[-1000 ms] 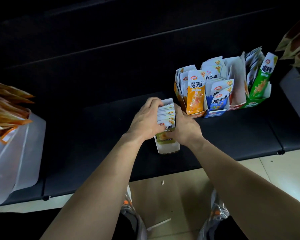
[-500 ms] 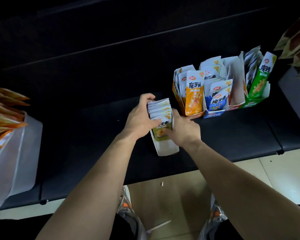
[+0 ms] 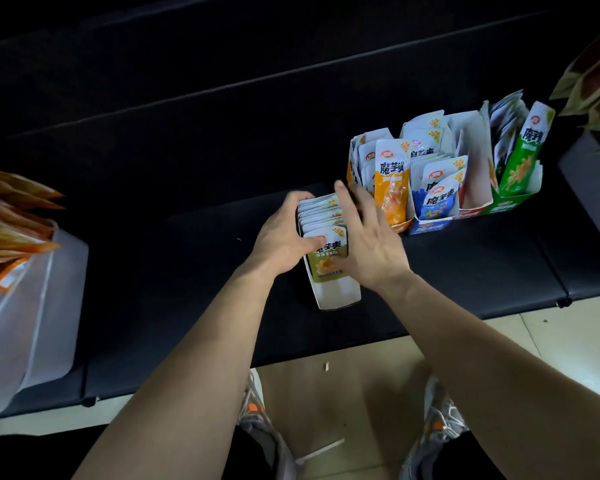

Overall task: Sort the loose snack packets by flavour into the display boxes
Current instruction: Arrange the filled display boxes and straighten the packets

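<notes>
Two hands: left hand (image 3: 281,237) fingers grasp 魔芋爽 packets (image 3: 321,218), right hand (image 3: 369,244) fingers straightened.

A long black padded bench (image 3: 465,265) is seen across the middle, divided by seams into sections. Behind it, a dark back panel (image 3: 222,64) is crossed by a thin pale line. A cloudy plastic bin (image 3: 32,323) is set at the left end. Below, the pale tiled floor (image 3: 343,403) is more brightly lit, and a small white scrap (image 3: 326,366) is left on it.
</notes>
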Demonstrator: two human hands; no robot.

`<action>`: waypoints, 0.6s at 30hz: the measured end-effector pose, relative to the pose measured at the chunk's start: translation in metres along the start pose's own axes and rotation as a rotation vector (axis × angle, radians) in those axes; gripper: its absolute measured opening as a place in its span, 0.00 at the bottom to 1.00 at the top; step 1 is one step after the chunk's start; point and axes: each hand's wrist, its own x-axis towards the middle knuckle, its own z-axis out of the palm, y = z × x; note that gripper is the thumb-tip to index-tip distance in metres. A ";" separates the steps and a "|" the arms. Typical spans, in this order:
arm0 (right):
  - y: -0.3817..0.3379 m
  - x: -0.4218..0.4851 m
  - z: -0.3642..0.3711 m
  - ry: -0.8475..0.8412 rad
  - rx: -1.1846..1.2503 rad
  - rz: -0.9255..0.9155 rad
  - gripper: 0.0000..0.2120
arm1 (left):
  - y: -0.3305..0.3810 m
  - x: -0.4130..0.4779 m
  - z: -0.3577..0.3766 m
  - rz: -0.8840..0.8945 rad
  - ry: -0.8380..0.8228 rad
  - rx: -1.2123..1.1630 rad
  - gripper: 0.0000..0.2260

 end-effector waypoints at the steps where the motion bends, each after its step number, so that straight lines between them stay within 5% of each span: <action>1: 0.000 0.004 -0.002 -0.006 -0.042 -0.048 0.65 | 0.001 0.000 0.000 0.001 -0.004 -0.008 0.31; 5: -0.009 0.021 -0.012 -0.067 -0.246 -0.222 0.59 | -0.004 0.000 -0.002 -0.051 -0.045 -0.107 0.37; 11: -0.003 0.017 -0.005 0.063 -0.437 -0.356 0.43 | -0.023 -0.015 -0.003 -0.155 -0.153 -0.301 0.39; 18: -0.017 0.031 -0.023 -0.151 -0.396 -0.374 0.41 | -0.030 -0.023 -0.008 -0.202 -0.224 -0.494 0.36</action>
